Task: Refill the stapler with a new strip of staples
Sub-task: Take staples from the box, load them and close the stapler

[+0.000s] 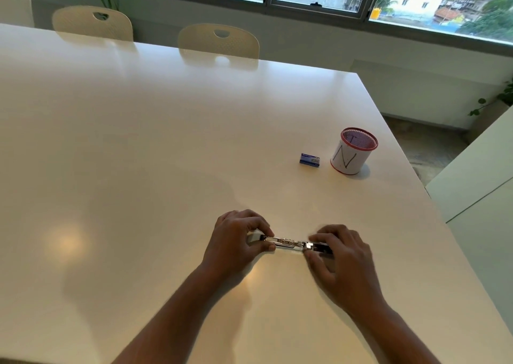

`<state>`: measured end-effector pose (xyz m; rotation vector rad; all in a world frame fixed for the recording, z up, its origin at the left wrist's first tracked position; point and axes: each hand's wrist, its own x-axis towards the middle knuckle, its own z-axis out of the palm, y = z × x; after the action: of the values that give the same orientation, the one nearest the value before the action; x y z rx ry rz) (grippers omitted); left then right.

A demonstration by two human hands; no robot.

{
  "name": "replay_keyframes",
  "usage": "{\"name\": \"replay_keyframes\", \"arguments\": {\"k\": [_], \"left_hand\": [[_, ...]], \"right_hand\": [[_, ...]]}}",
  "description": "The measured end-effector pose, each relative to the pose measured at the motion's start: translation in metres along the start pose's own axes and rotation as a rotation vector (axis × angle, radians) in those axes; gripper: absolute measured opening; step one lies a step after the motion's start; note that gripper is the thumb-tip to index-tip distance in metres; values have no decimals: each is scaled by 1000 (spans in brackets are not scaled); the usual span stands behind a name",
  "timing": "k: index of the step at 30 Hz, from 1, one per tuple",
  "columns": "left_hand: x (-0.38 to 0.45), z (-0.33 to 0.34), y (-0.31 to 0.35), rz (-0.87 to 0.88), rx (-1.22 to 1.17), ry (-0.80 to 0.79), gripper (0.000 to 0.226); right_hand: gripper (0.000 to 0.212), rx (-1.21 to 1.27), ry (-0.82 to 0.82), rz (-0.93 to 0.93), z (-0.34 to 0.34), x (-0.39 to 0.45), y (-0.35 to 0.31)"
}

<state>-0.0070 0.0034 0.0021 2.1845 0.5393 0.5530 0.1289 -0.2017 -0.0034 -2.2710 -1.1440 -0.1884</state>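
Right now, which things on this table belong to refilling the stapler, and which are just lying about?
For the job:
- stapler, opened out flat, gripped at its ends by the left hand and right hand
- small blue staple box

Lying about:
- red mesh pen holder marked N
- chairs behind the table

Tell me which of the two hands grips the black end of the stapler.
The right hand pinches the black end of the stapler. The left hand holds the opposite, shiny metal end instead.
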Motion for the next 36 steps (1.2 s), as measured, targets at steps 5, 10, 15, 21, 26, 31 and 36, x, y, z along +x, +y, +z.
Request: {"name": "replay_keyframes", "arguments": {"k": [5,10,15,21,26,31,36], "left_hand": [[-3,4,-4,22,34,35,23],[-3,6,-5,54,98,79,23],[-3,7,-6,72,120,59,21],[-3,7,-8,56,122,46,24],[-3,8,-11,31,111,33,24],[-4,7,-14,26,86,4,21],[-3,3,-10,67,41,25,19]], "right_hand": [[17,-17,-12,44,-8,-6,8],[20,276,46,63,-13,0,8],[49,552,100,125,-18,4,8],[47,678,29,67,-12,19,-13],[37,691,-184,91,-2,31,-22],[24,708,-202,154,9,38,-22],[52,383,-307,-4,15,45,-16]]}}
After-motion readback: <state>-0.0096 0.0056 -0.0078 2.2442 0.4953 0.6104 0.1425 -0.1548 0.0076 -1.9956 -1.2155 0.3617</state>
